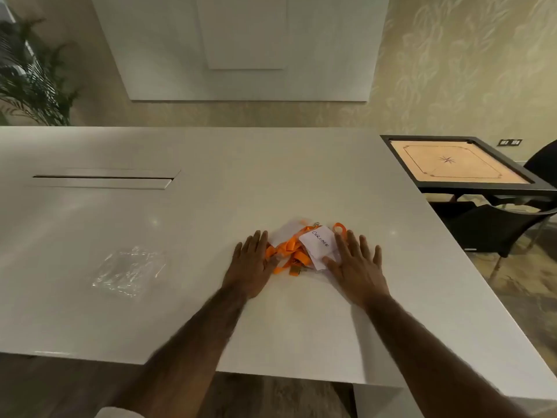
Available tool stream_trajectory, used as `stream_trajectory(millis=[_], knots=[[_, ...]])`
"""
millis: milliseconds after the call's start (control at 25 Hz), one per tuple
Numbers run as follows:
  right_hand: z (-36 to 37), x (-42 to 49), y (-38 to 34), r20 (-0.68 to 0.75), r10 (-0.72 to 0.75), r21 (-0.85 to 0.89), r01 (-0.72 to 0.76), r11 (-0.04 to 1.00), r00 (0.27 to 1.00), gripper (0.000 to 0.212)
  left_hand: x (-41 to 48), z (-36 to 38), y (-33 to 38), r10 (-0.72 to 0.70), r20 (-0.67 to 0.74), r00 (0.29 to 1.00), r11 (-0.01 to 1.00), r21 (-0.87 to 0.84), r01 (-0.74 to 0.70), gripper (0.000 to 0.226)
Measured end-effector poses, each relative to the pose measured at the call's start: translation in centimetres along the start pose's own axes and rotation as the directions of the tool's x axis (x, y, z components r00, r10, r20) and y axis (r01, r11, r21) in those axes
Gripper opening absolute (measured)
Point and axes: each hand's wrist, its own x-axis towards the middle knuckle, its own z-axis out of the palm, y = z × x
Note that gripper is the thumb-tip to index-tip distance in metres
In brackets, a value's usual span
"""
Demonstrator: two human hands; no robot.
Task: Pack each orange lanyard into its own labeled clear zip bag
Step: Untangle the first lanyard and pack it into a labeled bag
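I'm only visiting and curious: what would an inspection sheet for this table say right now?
Surface: white table, with a slot at its far left.
Job's things: orange lanyards in a tangled pile; paper label reading CHROME on top; clear bags apart, at left.
Clutter: nothing seen.
Hands: left hand and right hand flat, fingers straight, on either side of the pile.
Cables: nothing seen.
Surroundings: carrom board, chair, plant.
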Motion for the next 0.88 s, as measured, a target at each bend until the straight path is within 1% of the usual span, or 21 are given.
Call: stream_trajectory(millis=[80, 160, 280, 440, 520, 600, 800, 880], knots=[[-0.2, 0.4, 0.0, -0.052, -0.014, -0.04, 0.012, 0.999, 0.999, 0.082, 0.1, -0.1, 0.1, 0.008, -0.022, 1.0, 1.0, -0.024, -0.008, 0.099], [-0.2, 1.1, -0.1, -0.095, -0.046, -0.065, 0.04, 0.997, 0.994, 0.081, 0.3, 0.0, -0.1, 0.007, -0.015, 1.0, 0.999, -0.036, -0.007, 0.097], [-0.1, 2.2, -0.5, -0.106, -0.091, -0.066, 0.084, 0.994, 0.99, 0.081, 0.7, -0.2, 0.1, 0.019, -0.018, 1.0, 0.997, -0.074, -0.02, 0.088], [-0.3, 3.3, -1.1, -0.127, -0.154, -0.068, 0.146, 0.987, 0.98, 0.085, 1.4, -1.1, 0.8, 0.012, -0.016, 1.0, 0.99, -0.137, -0.015, 0.086], [-0.5, 3.9, -1.5, -0.141, -0.176, -0.059, 0.169, 0.984, 0.974, 0.09, 1.6, -1.3, 1.0, 0.006, -0.021, 1.0, 0.994, -0.11, -0.008, 0.073], [-0.8, 4.5, -1.7, -0.158, -0.188, -0.059, 0.181, 0.982, 0.969, 0.091, 1.7, -1.4, 1.1, 0.034, -0.06, 0.998, 0.996, -0.076, -0.038, 0.06], [-0.9, 5.6, -2.1, -0.159, -0.23, -0.086, 0.219, 0.972, 0.96, 0.083, 1.4, -1.9, 1.2, 0.063, -0.142, 0.988, 0.993, -0.092, -0.077, 0.042], [-0.9, 6.0, -2.4, -0.162, -0.247, -0.105, 0.232, 0.967, 0.955, 0.078, 1.3, -2.3, 1.3, 0.056, -0.181, 0.982, 0.996, -0.062, -0.068, 0.039]])
